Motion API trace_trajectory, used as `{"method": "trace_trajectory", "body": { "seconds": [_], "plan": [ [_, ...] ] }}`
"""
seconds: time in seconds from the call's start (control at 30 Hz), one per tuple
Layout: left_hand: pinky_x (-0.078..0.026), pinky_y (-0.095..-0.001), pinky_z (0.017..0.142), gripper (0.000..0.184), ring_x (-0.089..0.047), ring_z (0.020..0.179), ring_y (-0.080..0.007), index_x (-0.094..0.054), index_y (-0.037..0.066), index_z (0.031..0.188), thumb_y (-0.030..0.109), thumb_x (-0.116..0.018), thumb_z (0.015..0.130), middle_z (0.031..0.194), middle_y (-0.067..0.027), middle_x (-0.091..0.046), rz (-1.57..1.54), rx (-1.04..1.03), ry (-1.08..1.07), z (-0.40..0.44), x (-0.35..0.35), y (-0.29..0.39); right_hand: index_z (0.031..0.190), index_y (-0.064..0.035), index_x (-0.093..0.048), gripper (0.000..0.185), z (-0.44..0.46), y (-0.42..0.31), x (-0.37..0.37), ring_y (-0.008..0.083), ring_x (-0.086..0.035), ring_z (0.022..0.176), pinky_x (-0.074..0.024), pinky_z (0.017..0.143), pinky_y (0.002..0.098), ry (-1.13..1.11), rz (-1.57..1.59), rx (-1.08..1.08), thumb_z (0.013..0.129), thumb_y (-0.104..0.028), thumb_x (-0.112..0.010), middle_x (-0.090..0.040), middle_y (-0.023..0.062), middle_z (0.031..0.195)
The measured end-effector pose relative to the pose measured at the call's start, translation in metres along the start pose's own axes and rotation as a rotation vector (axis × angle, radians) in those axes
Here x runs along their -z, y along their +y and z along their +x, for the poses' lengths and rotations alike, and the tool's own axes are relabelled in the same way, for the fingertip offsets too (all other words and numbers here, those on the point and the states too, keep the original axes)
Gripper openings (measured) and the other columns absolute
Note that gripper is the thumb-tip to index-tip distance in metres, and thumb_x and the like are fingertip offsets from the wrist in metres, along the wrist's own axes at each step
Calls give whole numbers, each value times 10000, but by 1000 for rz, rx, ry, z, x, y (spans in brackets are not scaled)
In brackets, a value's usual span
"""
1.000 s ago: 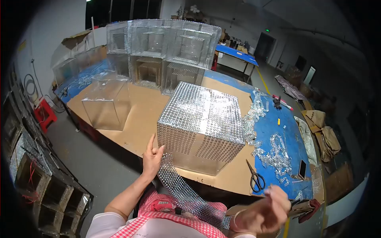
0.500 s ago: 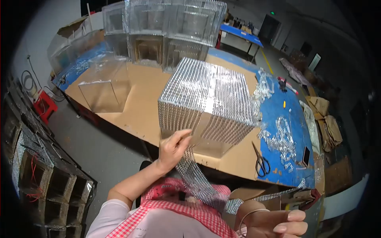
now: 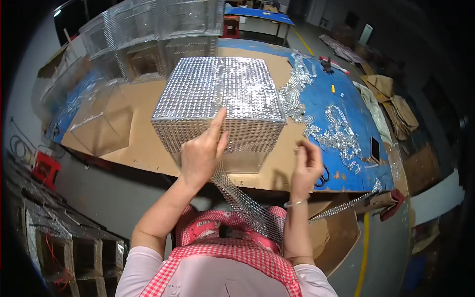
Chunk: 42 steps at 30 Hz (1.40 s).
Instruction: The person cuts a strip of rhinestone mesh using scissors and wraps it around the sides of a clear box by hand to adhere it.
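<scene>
A clear box stands on the brown board, its top and upper sides covered with silvery studded strips. My left hand is at its front face, index finger stretched up to the top edge and thumb apart. From beneath that hand a studded band hangs down over my apron. My right hand is raised right of the box with fingers curled together; anything between them is too small to see. Scissors lie partly hidden behind it.
Loose shiny strips and a phone lie on the blue tabletop. Stacked clear boxes stand at the back left, another clear box in front of them. A red stool is at the left.
My right hand has risen from the lower right to beside the box, its fingers now curled. My left hand has moved up the front face, index finger extended. The view has shifted.
</scene>
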<state>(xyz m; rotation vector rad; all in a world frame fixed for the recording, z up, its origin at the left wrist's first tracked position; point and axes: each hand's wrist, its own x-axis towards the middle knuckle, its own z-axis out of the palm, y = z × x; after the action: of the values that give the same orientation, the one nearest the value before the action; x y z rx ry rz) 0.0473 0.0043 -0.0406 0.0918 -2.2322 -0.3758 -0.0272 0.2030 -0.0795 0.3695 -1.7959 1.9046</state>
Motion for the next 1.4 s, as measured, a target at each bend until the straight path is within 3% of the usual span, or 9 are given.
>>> {"method": "trace_trajectory", "body": {
  "seconds": [0.17,0.33,0.43,0.47,0.8,0.93,1.03,1.13,1.4],
  "plan": [
    [-420,-324,446,437,-551,440,-212,-490,140,1219,107,-610,800,531,-91,-539,-24,32,14,1,-3,1,939,34,-603,147,-23,47,-14,86,-554,726,-458,659,226,-157,62,-184,836,-64,-567,-606,44,814],
    [-417,-337,423,437,-540,420,-215,-485,142,1225,105,-594,803,513,-81,-525,-25,33,-28,4,2,2,939,26,-612,155,-25,58,-21,109,-582,708,-472,661,243,-135,56,-86,819,-73,-601,-618,61,800],
    [-377,-262,437,462,-407,400,-129,-505,139,1222,42,-604,781,498,-67,-441,-69,68,-10,2,-1,2,951,33,-611,178,-14,51,-19,137,-596,777,-473,702,255,-146,128,-51,809,-74,-620,-619,74,840],
    [-422,-331,431,427,-545,429,-224,-505,132,1210,86,-600,796,523,-88,-523,-53,49,-16,3,1,2,957,34,-608,184,-9,49,-19,138,-593,794,-470,712,254,-161,162,-20,807,-70,-623,-617,76,855],
    [-406,-301,437,444,-502,408,-176,-493,100,1221,37,-590,792,528,-87,-507,-105,102,-64,4,5,7,883,28,-585,154,25,40,-37,143,-558,799,-452,700,256,-286,471,-136,767,-43,-658,-581,52,806],
    [-396,-290,429,463,-478,399,-154,-484,94,1230,23,-594,786,521,-84,-489,-129,89,-53,3,3,7,764,-5,-527,166,32,20,-32,221,-547,731,-428,642,293,-178,-191,525,703,-31,-679,-541,88,734],
    [-395,-288,428,465,-473,397,-149,-482,97,1234,24,-592,788,518,-82,-487,-111,76,-62,3,4,4,822,-11,-530,185,35,25,-27,173,-538,731,-437,661,276,-313,47,277,725,-41,-684,-551,58,766],
    [-390,-289,426,461,-463,393,-145,-491,99,1227,21,-592,784,507,-79,-475,-128,102,-76,4,6,8,869,-24,-523,218,40,27,-34,116,-515,755,-440,697,252,-305,617,-95,740,-60,-695,-539,17,808],
    [-359,-253,420,483,-406,393,-111,-487,88,1234,-4,-592,772,489,-58,-426,-206,108,-77,3,3,1,847,-47,-516,204,67,30,-33,75,-485,782,-417,724,218,-647,647,-127,749,-69,-693,-512,-17,815]
  ]
}}
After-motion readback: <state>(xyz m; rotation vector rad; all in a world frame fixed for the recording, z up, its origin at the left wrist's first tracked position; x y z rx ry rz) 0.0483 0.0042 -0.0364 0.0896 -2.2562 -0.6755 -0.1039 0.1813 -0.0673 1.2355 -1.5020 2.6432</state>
